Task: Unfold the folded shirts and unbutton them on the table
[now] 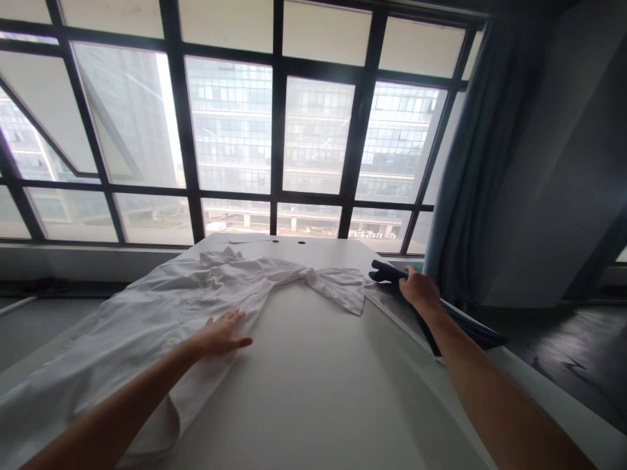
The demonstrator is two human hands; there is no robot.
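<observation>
A white long-sleeved garment (161, 307) lies spread and wrinkled over the left side of the white table (313, 365). One sleeve (337, 284) reaches across to the right, toward the far end. My left hand (220, 333) rests flat on the garment near its right edge, fingers apart and thumb out. Over at the table's right edge, my right hand (420, 290) is closed around a dark blue bundle that looks like folded cloth (386, 271). Its fingers are partly hidden, and the forearm covers part of the bundle.
Under the dark bundle is a flat grey-and-white piece (399, 320) with a dark edge. Two round dark holes (289, 242) mark the table's far end. Behind it stands a large framed window (318, 130), with a blue-grey curtain (470, 163) on the right.
</observation>
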